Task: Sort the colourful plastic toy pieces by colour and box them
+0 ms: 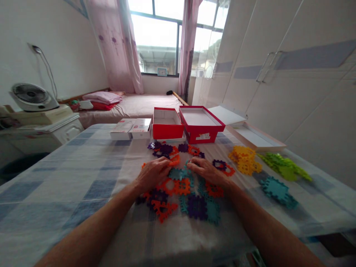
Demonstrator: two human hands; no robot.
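Note:
Toothed plastic interlocking tiles in orange, purple and teal lie in a loose pile in the middle of the table. My left hand (154, 172) reaches over the pile's left side, its curled fingers on an orange tile (174, 160). Opposite it, my right hand (205, 169) has its fingers bent together at the edge of a teal tile (189, 165); the fingertips are partly hidden. Between and below the hands lie another orange tile (182, 186), a purple tile (197, 207) and an orange triangular tile (163, 211).
Yellow tiles (244, 159), green tiles (285, 166) and teal tiles (278, 190) are heaped at the right. Behind stand an open red box (168, 131), a larger red-rimmed box (201, 128), white boxes (141, 129) and a shallow tray-like box (274, 142). A checked cloth (83, 178) covers the table.

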